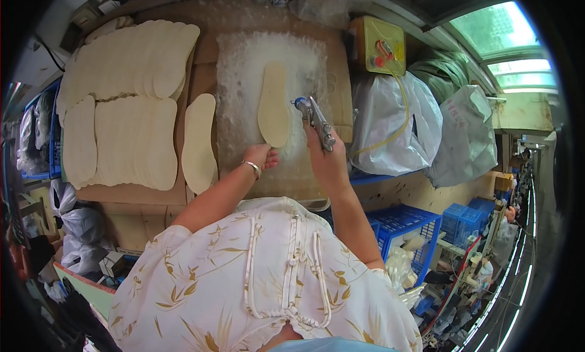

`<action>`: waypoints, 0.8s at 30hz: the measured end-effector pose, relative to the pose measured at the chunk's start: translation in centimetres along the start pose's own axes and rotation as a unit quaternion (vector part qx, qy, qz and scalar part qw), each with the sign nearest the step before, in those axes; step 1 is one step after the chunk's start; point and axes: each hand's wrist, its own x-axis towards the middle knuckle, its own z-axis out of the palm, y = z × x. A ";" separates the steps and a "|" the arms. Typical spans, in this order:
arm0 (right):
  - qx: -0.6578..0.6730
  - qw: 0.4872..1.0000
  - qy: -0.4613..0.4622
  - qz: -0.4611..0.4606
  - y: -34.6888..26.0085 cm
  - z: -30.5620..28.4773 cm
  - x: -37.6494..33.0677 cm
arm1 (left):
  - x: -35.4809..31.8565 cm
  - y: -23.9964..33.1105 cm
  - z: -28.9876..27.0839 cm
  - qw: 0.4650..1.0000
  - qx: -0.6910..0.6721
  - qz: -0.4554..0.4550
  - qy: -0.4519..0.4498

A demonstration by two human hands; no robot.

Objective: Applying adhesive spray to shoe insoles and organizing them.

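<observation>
One cream insole (273,105) lies on a whitened, residue-covered sheet (234,78) in front of me. At its near end, my left hand (262,156) has its fingers curled, with the thumb and fingertips at the insole's edge. My right hand (327,151) is wrapped round a metal spray gun (319,123), its nozzle end just right of the insole and apart from it. Another insole (199,142) lies by itself left of the sheet. Further left, overlapping rows of insoles (131,139) cover the cardboard.
A yellowish plastic canister (381,44) stands at the far right, with a yellow hose (406,108) running down from it. White plastic bags (396,123) sit right of the work surface. Blue crates (405,230) stand lower right. Cardboard (140,197) lines the table.
</observation>
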 end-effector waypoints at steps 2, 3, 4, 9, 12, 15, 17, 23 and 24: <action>-0.009 1.000 0.023 -0.007 0.5 0.2 0.7 | -0.2 0.0 0.0 1.000 0.004 -0.002 0.000; -0.008 1.000 0.022 -0.006 0.6 0.2 0.8 | -0.2 0.1 0.0 1.000 0.007 -0.001 0.000; -0.006 1.000 0.020 -0.018 0.7 0.2 0.8 | -0.3 0.1 0.0 1.000 0.007 -0.003 0.001; 0.012 1.000 0.009 -0.028 1.7 0.8 0.3 | -0.5 0.1 0.0 1.000 0.004 -0.002 -0.008; 0.011 1.000 0.025 -0.007 1.0 0.6 0.2 | -0.4 0.1 -0.1 1.000 -0.001 -0.004 -0.006; 0.000 1.000 0.022 -0.014 0.9 0.4 -0.4 | -0.5 0.1 -0.1 1.000 -0.002 0.000 -0.008; -0.010 0.999 0.018 -0.025 1.5 0.4 -0.8 | -0.7 0.3 0.1 1.000 0.000 -0.003 -0.006; 0.000 0.998 0.052 -0.019 1.7 0.0 -0.3 | -0.6 0.3 -0.2 1.000 0.005 -0.006 -0.006; 0.000 0.998 0.055 -0.018 1.8 0.0 -0.3 | -0.6 0.4 -0.1 1.000 0.010 -0.007 -0.007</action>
